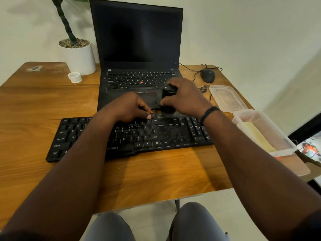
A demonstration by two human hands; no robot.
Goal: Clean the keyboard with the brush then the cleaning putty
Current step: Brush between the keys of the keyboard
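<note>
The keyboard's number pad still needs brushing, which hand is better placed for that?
Right. The right hand already grips the black brush at the keyboard's back edge, near the number pad. The left hand holds no brush; its fingers rest on the top key row, probably steadying.

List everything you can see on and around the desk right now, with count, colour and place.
keyboard: 1, black, front centre of desk
brush: 1, black, at keyboard's far edge, in right hand
laptop: 1, black, open, behind keyboard
mouse: 1, black, far right, corded
plant pot: 1, white, far left beside laptop
cap: 1, white, in front of pot
lid: 1, clear, right side
box: 1, clear, right edge, yellowish contents
desk: 1, brown wood
left hand: fingers curled at keyboard's top edge, grip unclear
right hand: grip on brush
</note>
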